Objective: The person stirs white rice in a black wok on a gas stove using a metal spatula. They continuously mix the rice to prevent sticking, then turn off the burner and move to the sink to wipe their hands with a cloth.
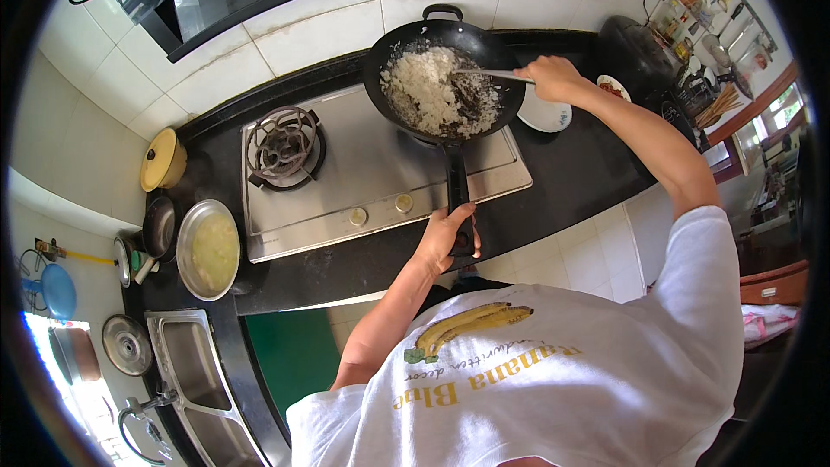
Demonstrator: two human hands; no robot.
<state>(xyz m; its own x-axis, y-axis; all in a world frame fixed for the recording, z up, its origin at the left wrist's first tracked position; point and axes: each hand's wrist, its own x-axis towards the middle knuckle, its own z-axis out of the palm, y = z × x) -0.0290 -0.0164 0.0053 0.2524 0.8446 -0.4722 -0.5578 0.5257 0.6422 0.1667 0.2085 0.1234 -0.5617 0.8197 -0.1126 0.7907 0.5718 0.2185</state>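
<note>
A black wok (509, 113) stands on the right side of the steel gas hob, holding white rice (425, 81) with dark bits mixed in at its right part. My left hand (447, 237) is closed around the wok's long black handle (456, 175). With my right hand (552, 80) I grip a metal utensil (489, 72); its far end rests in the rice, so I cannot tell its shape. Beside the wok, below my right hand, lies a white dish (546, 115) with a patterned rim.
A bare burner (285, 148) is at the hob's left. Left of it are a metal bowl of pale food (214, 250), a small dark pan (159, 227) and a yellow pot (162, 159). A steel sink (194, 363) is lower left; a small dish of red food (613, 87) is right.
</note>
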